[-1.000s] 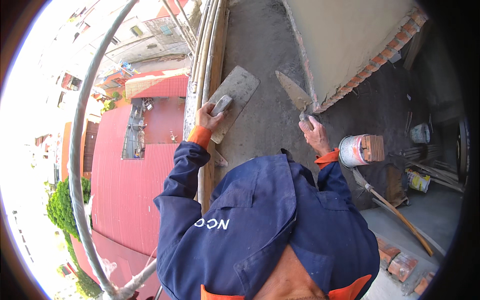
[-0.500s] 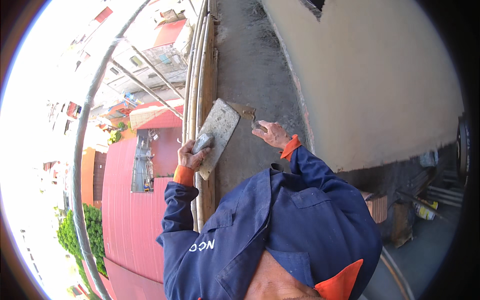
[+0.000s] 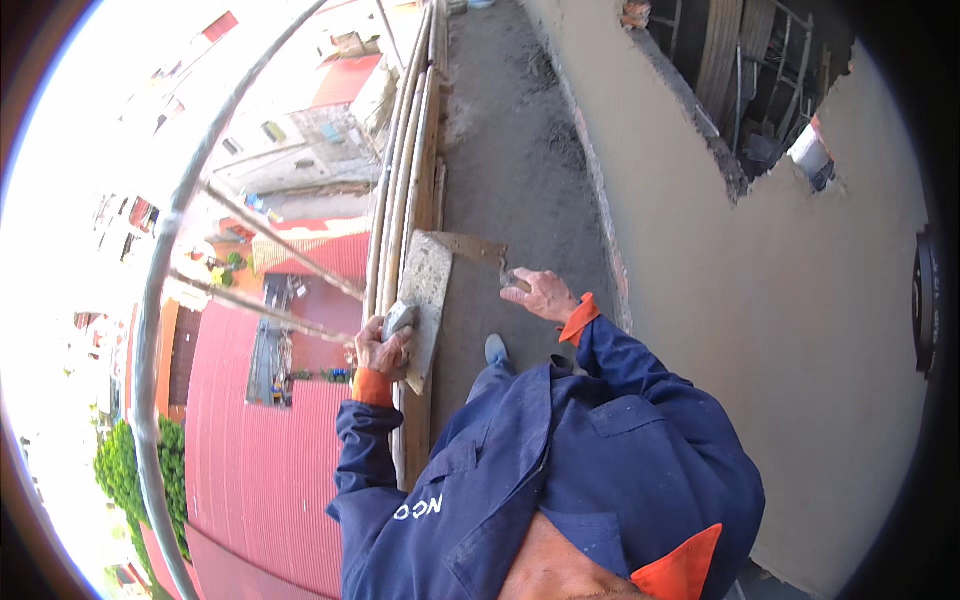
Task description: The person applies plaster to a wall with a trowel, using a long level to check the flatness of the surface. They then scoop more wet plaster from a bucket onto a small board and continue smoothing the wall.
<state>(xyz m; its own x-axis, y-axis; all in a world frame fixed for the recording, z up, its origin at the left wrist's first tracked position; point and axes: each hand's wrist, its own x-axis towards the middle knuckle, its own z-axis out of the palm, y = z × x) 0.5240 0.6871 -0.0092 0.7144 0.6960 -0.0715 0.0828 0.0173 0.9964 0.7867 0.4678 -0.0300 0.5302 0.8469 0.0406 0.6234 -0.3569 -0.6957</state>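
Observation:
My left hand is closed round the grip of a rectangular plastering float, a speckled grey board held tilted at the walkway's left edge. My right hand grips a trowel by its short handle. The trowel's brown, mortar-smeared blade reaches left to the far end of the float, and the two seem to touch there. Part of the float's face is hidden by my left hand and the grip.
A narrow grey walkway runs ahead, with my shoe on it. Bamboo poles and a metal scaffold pipe line the left, above red roofs. On the right, a plastered wall has a jagged opening.
The view has shifted, bringing the wall opening and my shoe into sight. The float has turned more lengthwise to the walkway. Both hands keep their tools.

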